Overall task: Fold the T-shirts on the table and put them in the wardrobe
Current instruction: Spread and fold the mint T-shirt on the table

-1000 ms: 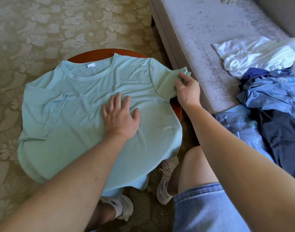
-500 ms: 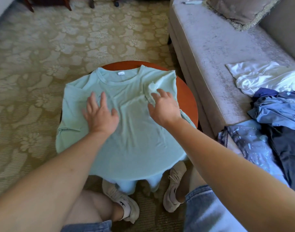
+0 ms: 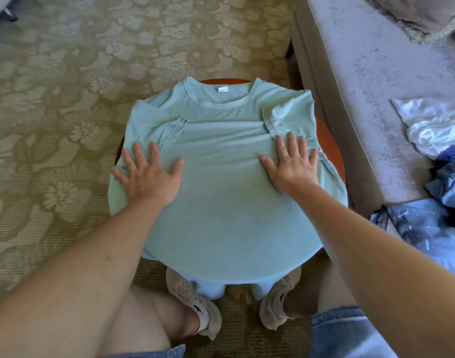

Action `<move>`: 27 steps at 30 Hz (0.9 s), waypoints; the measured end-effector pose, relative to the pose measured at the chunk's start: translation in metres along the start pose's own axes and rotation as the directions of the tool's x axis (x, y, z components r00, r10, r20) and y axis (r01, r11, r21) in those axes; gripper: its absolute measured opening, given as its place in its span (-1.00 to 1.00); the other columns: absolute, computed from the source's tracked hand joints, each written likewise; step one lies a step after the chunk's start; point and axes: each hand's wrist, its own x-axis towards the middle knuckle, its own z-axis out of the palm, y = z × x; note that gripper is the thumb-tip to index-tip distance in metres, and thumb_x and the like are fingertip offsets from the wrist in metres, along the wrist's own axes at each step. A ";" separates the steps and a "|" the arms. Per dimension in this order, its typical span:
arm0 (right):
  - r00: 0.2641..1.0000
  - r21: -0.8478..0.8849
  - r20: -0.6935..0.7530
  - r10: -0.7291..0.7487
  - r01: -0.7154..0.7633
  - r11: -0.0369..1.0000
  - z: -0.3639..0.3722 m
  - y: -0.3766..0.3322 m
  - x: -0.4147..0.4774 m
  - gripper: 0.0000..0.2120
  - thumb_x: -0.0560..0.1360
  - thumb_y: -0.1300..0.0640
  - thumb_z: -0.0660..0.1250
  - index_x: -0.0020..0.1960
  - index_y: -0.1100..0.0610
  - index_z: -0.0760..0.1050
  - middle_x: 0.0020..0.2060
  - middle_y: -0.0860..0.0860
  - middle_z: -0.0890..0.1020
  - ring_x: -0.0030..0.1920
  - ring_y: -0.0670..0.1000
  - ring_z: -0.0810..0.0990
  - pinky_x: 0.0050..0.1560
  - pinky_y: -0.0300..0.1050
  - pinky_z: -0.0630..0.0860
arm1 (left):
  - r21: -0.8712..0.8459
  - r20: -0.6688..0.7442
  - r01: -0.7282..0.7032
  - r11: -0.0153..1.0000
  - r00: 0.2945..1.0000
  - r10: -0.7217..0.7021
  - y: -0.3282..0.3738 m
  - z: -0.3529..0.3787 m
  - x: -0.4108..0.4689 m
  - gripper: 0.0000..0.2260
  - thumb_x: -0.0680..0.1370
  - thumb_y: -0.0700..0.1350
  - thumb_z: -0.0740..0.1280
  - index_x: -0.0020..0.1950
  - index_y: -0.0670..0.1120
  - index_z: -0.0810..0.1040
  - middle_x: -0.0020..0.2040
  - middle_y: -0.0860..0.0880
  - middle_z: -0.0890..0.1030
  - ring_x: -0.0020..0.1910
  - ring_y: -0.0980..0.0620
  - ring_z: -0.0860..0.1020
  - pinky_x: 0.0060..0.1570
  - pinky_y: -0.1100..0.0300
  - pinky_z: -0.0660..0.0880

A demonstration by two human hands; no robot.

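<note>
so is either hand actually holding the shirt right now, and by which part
Nothing is held. The left hand and right hand both lie flat, fingers spread, pressing the mint T-shirt down, one on each side of its chest.

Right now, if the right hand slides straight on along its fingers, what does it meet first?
The folded-in sleeve of the green T-shirt. The right hand lies flat on the shirt, fingertips pointing away from the person, at or just short of that sleeve's hem.
</note>
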 end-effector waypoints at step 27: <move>0.928 0.756 0.180 0.327 -0.343 0.557 -0.009 0.100 -0.105 -0.14 0.51 -0.14 0.36 0.60 0.11 -0.05 0.51 0.08 0.27 0.46 0.13 0.32 0.43 -0.01 0.26 | -0.553 0.117 0.215 0.805 0.977 -0.180 -0.057 -0.020 -0.090 -0.20 0.54 0.16 0.33 0.61 0.02 -0.06 0.50 -0.20 0.23 0.44 -0.25 0.30 0.36 -0.10 0.28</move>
